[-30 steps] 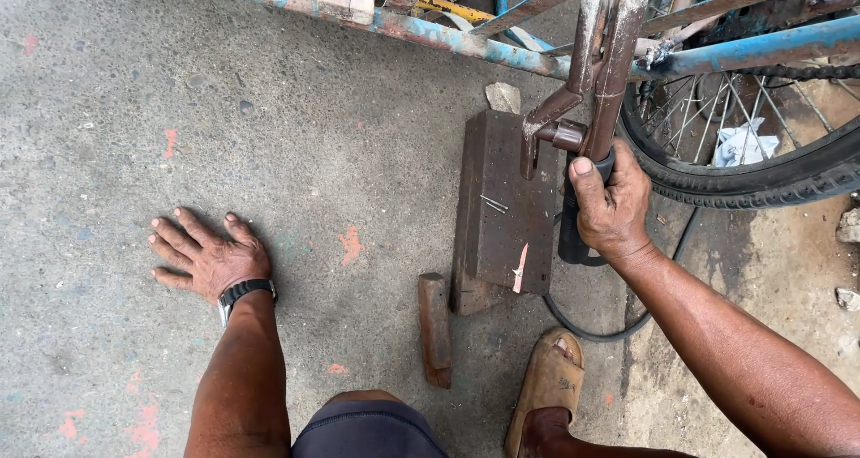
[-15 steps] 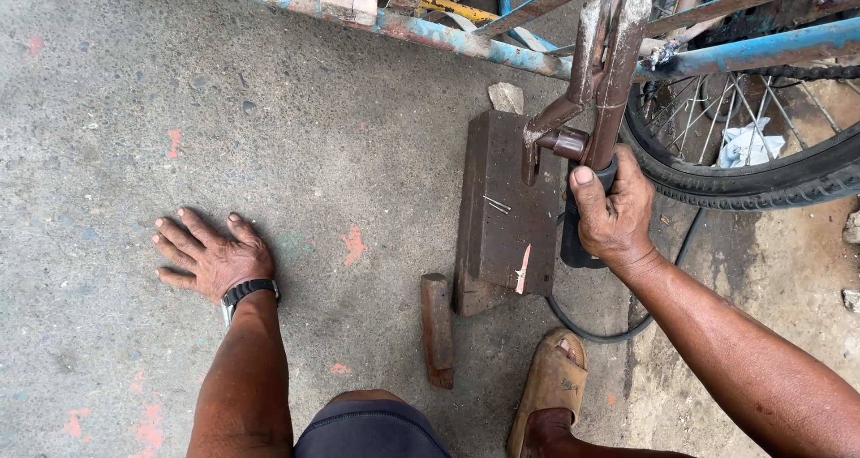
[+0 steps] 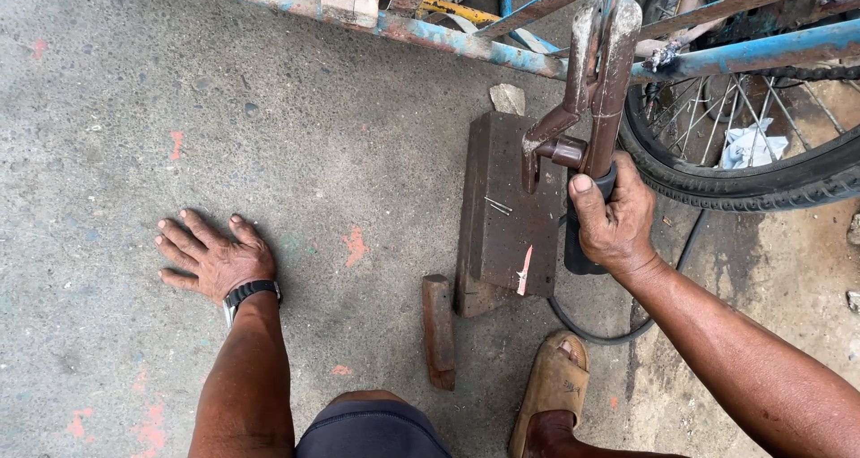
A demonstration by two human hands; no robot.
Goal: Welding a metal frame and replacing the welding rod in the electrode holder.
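Note:
My right hand (image 3: 614, 221) is closed around the black handle of a rusty clamp-like welding holder (image 3: 587, 91), whose jaws point up toward a blue metal frame (image 3: 466, 37). A black cable (image 3: 609, 333) runs from the handle down to the ground. Beneath the holder lies a rusty steel block (image 3: 506, 212) with thin rods on top. My left hand (image 3: 210, 256) rests flat on the concrete (image 3: 134, 109) with fingers spread, a black watch on its wrist, holding nothing.
A bicycle wheel (image 3: 743, 167) stands at the right behind the blue frame tubes. A small rusty bar (image 3: 439, 328) lies near my knee. My sandalled foot (image 3: 551, 391) is at the bottom, by the cable. A stone (image 3: 508, 98) sits behind the block.
My right hand has lifted the holder slightly toward the frame. My left hand has stayed flat on the ground.

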